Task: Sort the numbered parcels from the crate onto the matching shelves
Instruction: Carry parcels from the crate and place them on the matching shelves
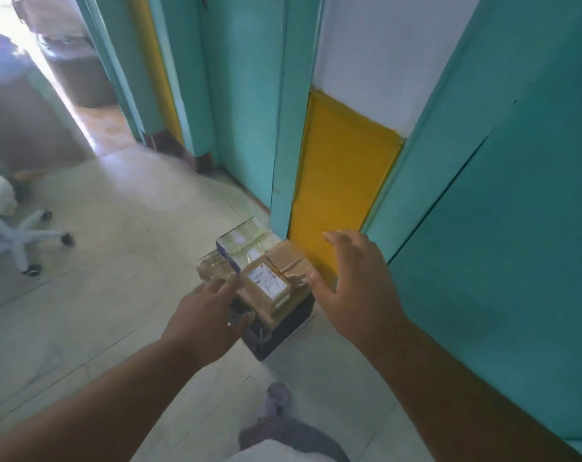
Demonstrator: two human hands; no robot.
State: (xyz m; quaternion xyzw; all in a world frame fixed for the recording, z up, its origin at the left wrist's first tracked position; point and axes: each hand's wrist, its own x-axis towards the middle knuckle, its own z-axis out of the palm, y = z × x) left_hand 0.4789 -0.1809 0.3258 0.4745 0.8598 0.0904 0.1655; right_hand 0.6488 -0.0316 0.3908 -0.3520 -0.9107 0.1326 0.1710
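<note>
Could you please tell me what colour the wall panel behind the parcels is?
Yellow; the panel shows best in the head view.

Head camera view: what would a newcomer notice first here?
First, the brown taped parcel with a white label, atop a pile in a dark crate on the floor. The left hand and right hand reach to either side of it. Behind stands a yellow panel between teal walls.
</note>
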